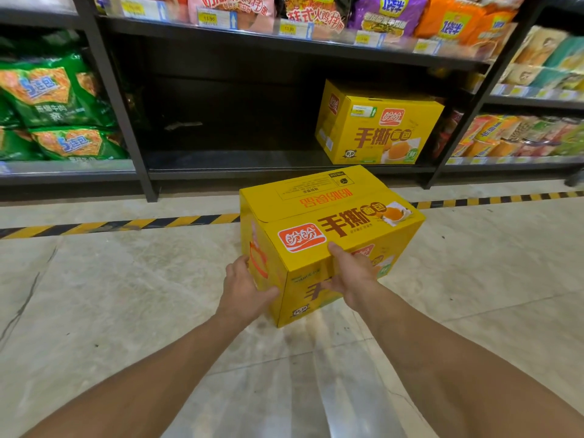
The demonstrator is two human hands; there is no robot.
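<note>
Second yellow box [377, 123] (bottom shelf [237, 159]) beyond held yellow carton [328, 222]

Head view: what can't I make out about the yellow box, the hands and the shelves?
Underside of the yellow box, and whether it rests on the floor: head view, hidden by the box itself.
Grip of the right hand: head view, its own back covers most of the fingers.
Top-shelf packets: head view, cut off by the top edge.
Right-side shelf goods: head view, blurred.
</note>
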